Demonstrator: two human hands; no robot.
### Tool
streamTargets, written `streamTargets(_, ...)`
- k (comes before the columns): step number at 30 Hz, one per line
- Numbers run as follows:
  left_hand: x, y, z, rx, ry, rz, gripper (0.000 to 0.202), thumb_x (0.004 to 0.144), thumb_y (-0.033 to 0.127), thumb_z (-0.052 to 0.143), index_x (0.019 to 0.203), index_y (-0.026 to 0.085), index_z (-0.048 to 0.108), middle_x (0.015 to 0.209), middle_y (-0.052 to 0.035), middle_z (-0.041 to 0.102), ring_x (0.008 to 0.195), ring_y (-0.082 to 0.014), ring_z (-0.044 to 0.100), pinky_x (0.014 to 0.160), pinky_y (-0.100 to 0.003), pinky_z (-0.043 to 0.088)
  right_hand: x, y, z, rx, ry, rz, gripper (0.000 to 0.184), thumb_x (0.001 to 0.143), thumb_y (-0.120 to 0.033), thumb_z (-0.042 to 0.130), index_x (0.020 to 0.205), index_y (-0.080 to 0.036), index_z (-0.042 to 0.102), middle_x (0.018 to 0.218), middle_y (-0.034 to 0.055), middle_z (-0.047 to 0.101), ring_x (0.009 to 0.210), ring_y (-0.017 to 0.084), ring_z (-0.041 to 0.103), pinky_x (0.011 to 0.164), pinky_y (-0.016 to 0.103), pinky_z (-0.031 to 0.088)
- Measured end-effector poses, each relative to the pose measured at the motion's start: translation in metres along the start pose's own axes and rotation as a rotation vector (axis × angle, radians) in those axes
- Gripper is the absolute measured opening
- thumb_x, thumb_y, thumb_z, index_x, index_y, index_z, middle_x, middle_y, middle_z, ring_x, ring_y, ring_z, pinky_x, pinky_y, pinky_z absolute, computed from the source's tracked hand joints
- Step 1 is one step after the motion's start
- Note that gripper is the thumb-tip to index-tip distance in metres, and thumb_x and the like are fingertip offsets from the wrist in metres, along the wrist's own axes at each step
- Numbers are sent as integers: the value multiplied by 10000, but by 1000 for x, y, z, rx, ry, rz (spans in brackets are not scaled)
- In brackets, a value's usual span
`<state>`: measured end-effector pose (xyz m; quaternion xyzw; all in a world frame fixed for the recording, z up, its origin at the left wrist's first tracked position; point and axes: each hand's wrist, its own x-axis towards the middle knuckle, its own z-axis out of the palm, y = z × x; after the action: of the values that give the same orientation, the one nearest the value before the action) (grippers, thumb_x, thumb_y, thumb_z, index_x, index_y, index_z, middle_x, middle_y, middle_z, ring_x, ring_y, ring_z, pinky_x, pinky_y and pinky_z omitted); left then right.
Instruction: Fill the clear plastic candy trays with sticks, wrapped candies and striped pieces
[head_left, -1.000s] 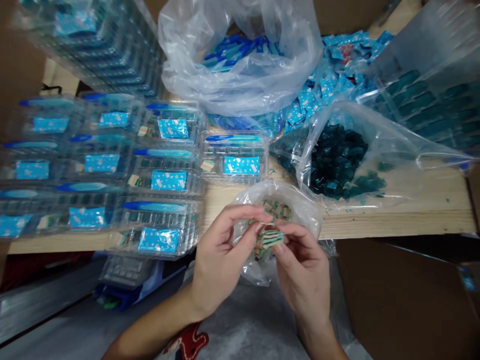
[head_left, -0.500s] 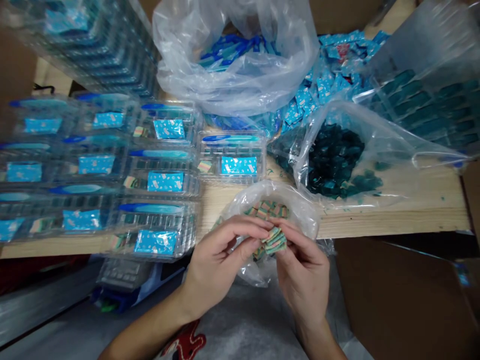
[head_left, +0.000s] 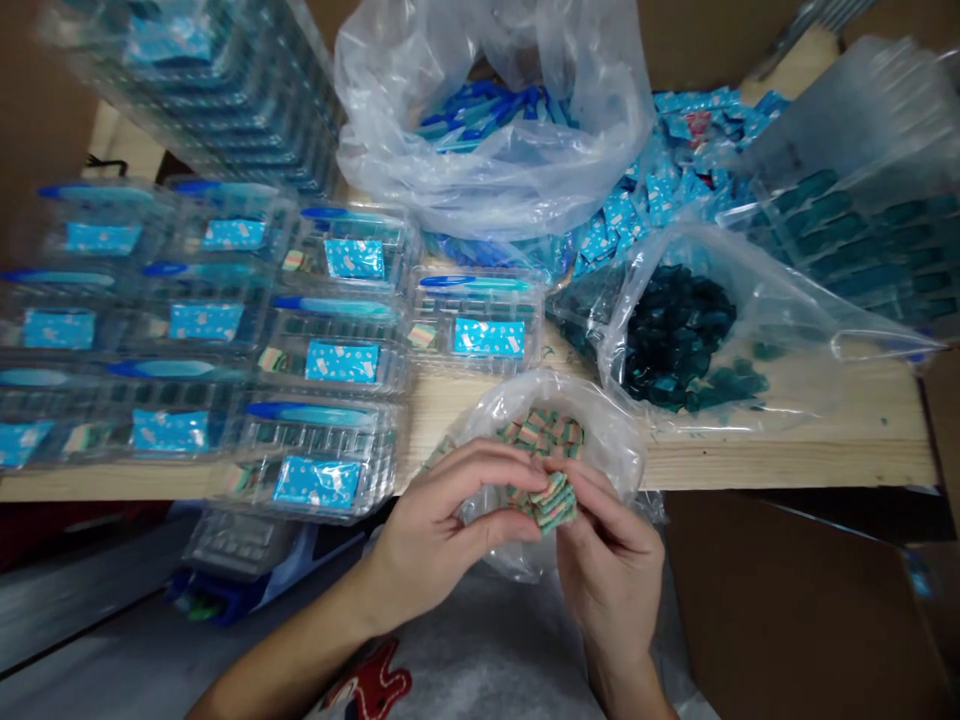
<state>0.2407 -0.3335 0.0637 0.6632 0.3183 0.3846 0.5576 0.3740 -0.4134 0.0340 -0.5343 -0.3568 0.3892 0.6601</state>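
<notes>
Between my two hands is a small stack of striped green-and-pink pieces (head_left: 553, 503), like layered candy or sponge. My left hand (head_left: 457, 535) pinches the stack from the left with thumb and fingers. From the right, my right hand (head_left: 611, 560) grips its other side, some fingertips hidden behind it. Just beneath and beyond them, an open clear plastic bag (head_left: 615, 420) holds many more striped pieces (head_left: 551, 432). Left of the bag, several clear compartment trays (head_left: 375, 425) each carry a blue stick, a blue patterned packet (head_left: 316, 482) and striped pieces.
A clear bag (head_left: 495, 185) of blue sticks stands at the back. Blue packets (head_left: 660, 190) are heaped beside it. At right lies an open bag of dark teal pieces (head_left: 675, 330), near teal-filled trays (head_left: 847, 230). Tall stacked trays (head_left: 247, 110) rise at back left. The wooden table (head_left: 787, 460) ends before me.
The view has shifted slightly, so the table's things appear a little to the right. Both hands still hold the stack; my left thumb and fingers have moved slightly along it.
</notes>
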Motion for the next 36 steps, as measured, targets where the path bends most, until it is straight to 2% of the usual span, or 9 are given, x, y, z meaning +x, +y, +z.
streamTargets(4, -1, -2, -4, -3, -29, 34, 247, 804, 284, 789, 1045, 265, 738, 967, -44, 763, 927, -182, 725, 863, -283, 590, -1, -2, 0, -5, -31, -8, 233, 951, -256, 698, 1128, -401, 741, 1117, -15, 746, 1014, 168, 711, 910, 299, 589)
streamTargets(7, -1, -1, -6, 9, -40, 36, 226, 817, 256, 778, 1038, 265, 735, 962, -35, 763, 930, -163, 724, 865, -252, 584, -2, -2, -1, -19, -49, -18, 234, 958, -261, 691, 1139, -403, 735, 1120, -23, 744, 1013, 153, 707, 912, 281, 582)
streamTargets(12, -2, 4, -8, 8, -49, 7, 195, 876, 179, 700, 1051, 259, 737, 987, -50, 767, 943, -179, 727, 869, -282, 593, -3, -3, 0, -55, -31, -43, 275, 953, -226, 692, 1142, -423, 728, 1114, -14, 745, 1001, 174, 712, 902, 327, 595)
streamTargets(16, -3, 5, -5, -80, 17, -93, 144, 865, 194, 699, 996, 234, 743, 970, -59, 767, 937, -186, 734, 865, -290, 606, -4, -5, 3, -163, -1, -91, 275, 947, -225, 686, 1142, -413, 731, 1083, 9, 753, 946, 210, 733, 855, 379, 628)
streamTargets(19, -6, 3, -4, -136, 76, -160, 105, 877, 224, 695, 967, 238, 746, 940, -41, 771, 908, -168, 743, 830, -256, 615, -4, -6, 4, -205, -9, -107, 282, 950, -218, 677, 1143, -416, 729, 1067, 2, 756, 915, 205, 739, 803, 352, 643)
streamTargets(25, -17, -1, -2, -120, 126, -86, 361, 823, 144, 754, 1148, 291, 696, 1045, -17, 766, 979, -144, 730, 893, -206, 584, -7, -3, 6, -211, -7, -123, 360, 936, -137, 664, 1163, -411, 724, 1099, -16, 746, 948, 187, 730, 842, 310, 626)
streamTargets(28, -19, -1, 0, -177, 130, -101, 301, 850, 139, 721, 1107, 294, 702, 1023, 5, 766, 978, -120, 728, 895, -179, 574, -9, -3, 7, -231, -18, -142, 400, 928, -106, 648, 1175, -414, 717, 1104, -17, 743, 945, 198, 732, 828, 328, 636)
streamTargets(31, -18, 1, 1, -179, 114, -102, 244, 873, 116, 677, 1060, 270, 713, 1011, -14, 760, 995, -136, 720, 907, -211, 577, -10, -4, 7, -280, -13, -186, 438, 921, -73, 631, 1196, -406, 708, 1107, -8, 741, 941, 212, 733, 797, 347, 646)
streamTargets(36, -16, 0, 0, -229, 92, -83, 253, 855, 113, 694, 1066, 251, 702, 1034, -34, 734, 1029, -146, 686, 944, -227, 537, -10, -4, 10, -312, 13, -257, 437, 924, -53, 612, 1197, -380, 710, 1110, -21, 733, 926, 178, 727, 768, 287, 640)
